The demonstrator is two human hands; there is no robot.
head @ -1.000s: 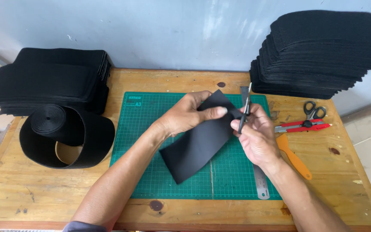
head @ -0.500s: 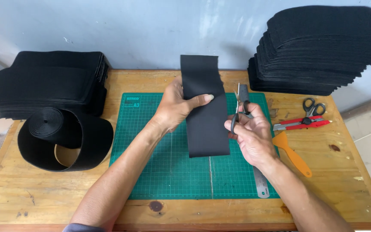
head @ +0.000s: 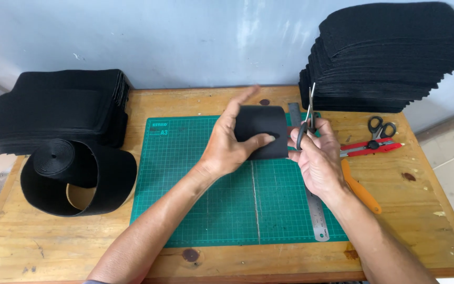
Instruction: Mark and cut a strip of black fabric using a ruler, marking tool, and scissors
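black strip (head: pixel 261 131) now folded short, pinched in left hand (head: pixel 227 150) above green mat (head: pixel 206 210); earlier hung long and upright. right hand (head: pixel 319 158) closed round scissors (head: pixel 308 118), blades up beside strip's right edge, as before. looks like fold done, cut pending.

A small sewing or craft workshop: wooden table (head: pixel 227 263), green cutting mat (head: pixel 211 210), steel ruler (head: pixel 317 218), stacked black fabric pieces (head: pixel 390 58).
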